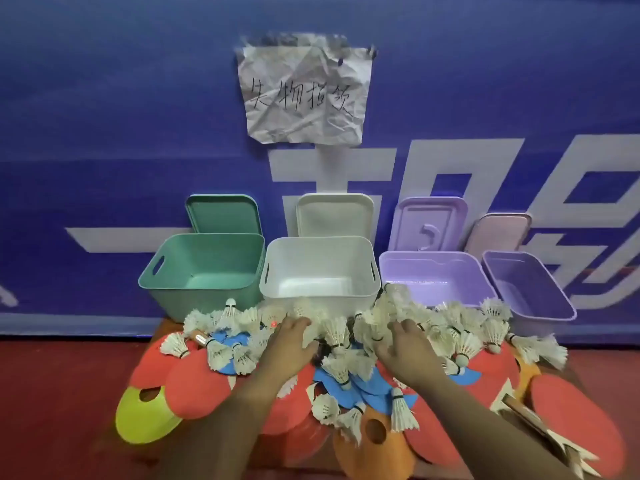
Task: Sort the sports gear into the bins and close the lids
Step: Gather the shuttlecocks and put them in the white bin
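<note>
- While both hands work in the heap of shuttlecocks [337, 332], which lies just near of the bins and on top of flat disc cones [197, 386], the step in hand looks like gathering a bunch for one bin.
- The left hand [291, 344] and the right hand [405, 351] lie backs-up with fingers bent down into the feathers. I cannot tell whether either one actually pinches a shuttlecock.
- To do it well, I would scoop from underneath toward the cork ends, since squeezed feather skirts probably crush. I would then lift straight up so loose shuttlecocks are not dragged off.
- The white bin [318, 258] sits just beyond the hands and is the shortest carry. The green bin [214, 258] is to its left, the lilac bin [433, 271] to its right and the purple bin [526, 285] far right. All four stand open.
- The white bin's near rim meets the heap, so a loaded hand must rise over it.
- The lids [334, 216] lean on the blue banner [104, 133] behind the bins, and a careless reach could topple them.
- There is open room above the bins, while the near side is crowded with cones.
</note>
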`<state>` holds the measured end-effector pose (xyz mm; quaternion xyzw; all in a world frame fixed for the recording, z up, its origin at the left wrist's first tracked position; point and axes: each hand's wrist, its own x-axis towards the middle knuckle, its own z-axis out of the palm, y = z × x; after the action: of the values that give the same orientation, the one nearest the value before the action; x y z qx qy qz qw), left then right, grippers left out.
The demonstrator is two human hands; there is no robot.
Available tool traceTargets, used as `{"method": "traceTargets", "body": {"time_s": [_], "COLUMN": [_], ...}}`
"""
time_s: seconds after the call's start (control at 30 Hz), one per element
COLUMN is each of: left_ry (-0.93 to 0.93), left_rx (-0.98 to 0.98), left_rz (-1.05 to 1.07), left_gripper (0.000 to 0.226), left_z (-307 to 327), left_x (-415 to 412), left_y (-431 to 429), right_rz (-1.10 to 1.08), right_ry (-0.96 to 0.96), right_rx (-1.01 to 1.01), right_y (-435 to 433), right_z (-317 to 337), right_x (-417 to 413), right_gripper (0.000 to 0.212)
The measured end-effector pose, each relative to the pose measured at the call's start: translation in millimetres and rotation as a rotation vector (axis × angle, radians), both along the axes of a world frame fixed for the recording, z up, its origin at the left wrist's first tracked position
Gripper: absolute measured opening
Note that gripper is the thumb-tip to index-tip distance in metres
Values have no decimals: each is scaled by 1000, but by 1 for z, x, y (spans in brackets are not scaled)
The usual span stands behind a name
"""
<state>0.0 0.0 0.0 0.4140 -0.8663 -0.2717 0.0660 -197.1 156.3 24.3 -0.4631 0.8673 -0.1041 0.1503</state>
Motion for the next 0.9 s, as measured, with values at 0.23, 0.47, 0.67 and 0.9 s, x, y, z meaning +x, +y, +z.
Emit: {"method": "traceTargets", "body": {"time_s": [0.23, 0.47, 0.67, 0.9], "left_ry": [-40, 37, 171, 287], "left_rx": [90, 75, 154, 244], "left_rz": [20, 108, 118, 108], "left_gripper": [57, 62, 64, 64], "left_z": [-44, -72, -64, -43], "left_x": [-55, -85, -88, -89], "left_y": [-13, -15, -2, 11], "right_rz": [1, 72, 42, -42], "right_ry": [-12, 64, -71, -319], "right_rx": [-94, -57, -173, -338], "right_y": [-30, -50, -43, -18], "right_z": [-30, -55, -54, -28], "right_x": [-24, -42, -46, -63], "right_gripper": [50, 24, 20, 32]}}
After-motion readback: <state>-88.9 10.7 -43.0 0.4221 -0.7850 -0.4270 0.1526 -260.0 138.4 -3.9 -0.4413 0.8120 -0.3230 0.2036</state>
